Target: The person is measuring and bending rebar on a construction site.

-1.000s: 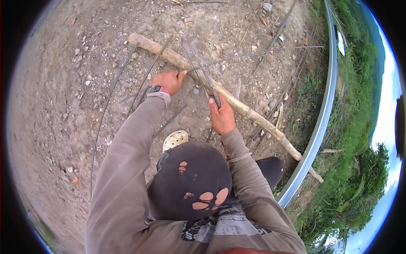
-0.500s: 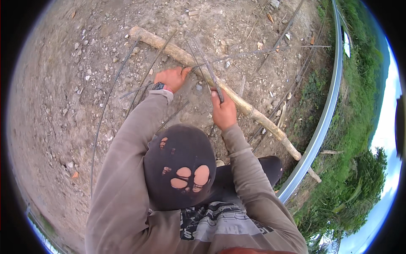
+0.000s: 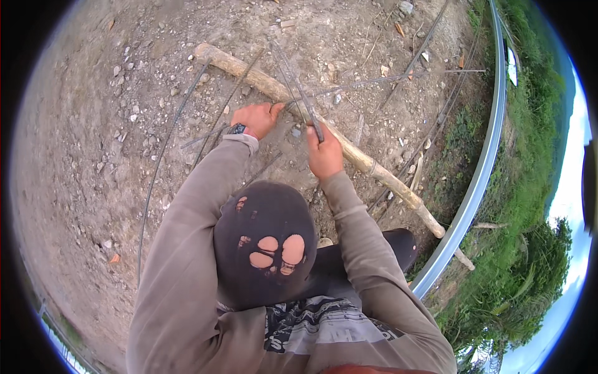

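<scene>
My left hand (image 3: 255, 119), with a watch on its wrist, is closed around a thin steel rod (image 3: 367, 81) that lies across a wooden pole. The rod runs out to the right, and a short end shows left of the wrist. Closed around the lower end of a slim, hacksaw-like metal tool (image 3: 301, 91) is my right hand (image 3: 325, 153). A thin strip runs beside the tool's thicker bar, and both cross the rod over the pole (image 3: 367, 164). Whether the strip touches the rod I cannot tell. My bent knee (image 3: 265, 240), in torn dark cloth, is below both hands.
More steel rods (image 3: 163, 149) lie on the stony ground at the left, some propped on the pole. Further rods (image 3: 418, 51) lie at the upper right. A long pale metal rail (image 3: 478, 174) curves along the right, with green plants (image 3: 523, 156) beyond.
My right hand has shifted slightly up and left, and the tool has moved with it. My left hand keeps its hold on the rod. The view has tilted a little.
</scene>
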`<state>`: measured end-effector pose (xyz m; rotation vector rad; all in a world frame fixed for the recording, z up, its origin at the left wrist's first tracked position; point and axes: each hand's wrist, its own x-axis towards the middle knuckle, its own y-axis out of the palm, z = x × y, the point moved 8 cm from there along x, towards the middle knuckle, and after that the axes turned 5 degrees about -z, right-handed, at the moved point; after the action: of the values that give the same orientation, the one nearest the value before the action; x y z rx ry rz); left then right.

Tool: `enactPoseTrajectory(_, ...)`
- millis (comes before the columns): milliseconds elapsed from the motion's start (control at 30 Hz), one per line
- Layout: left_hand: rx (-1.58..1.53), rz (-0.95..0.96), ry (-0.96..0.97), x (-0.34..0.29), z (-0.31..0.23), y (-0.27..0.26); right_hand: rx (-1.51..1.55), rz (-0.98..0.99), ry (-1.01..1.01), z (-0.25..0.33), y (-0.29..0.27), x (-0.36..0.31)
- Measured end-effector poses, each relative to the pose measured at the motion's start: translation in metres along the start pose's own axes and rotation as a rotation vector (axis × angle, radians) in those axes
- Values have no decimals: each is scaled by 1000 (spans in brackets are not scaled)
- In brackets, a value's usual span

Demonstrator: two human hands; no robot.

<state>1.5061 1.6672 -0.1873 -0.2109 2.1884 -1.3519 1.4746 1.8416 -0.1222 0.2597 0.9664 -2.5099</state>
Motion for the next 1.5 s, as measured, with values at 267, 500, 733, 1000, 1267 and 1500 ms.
enactPoseTrajectory(267,42,8,1,-7,22,-1,72,73,185,-13,-62,-120)
enactPoseTrajectory(500,14,-7,33,8,-5,11,-92,-25,78,-6,-5,25)
enactPoseTrajectory(733,74,57,-13,-4,22,5,62,102,192,-22,-52,-109)
enactPoseTrajectory(1000,29,8,34,5,3,11,12,-60,-30,-8,16,16)
enactPoseTrajectory(1267,76,1,-13,-4,18,0,73,105,201,-20,-61,-119)
enactPoseTrajectory(1500,31,11,14,-2,19,17,19,-23,40,-4,8,-8)
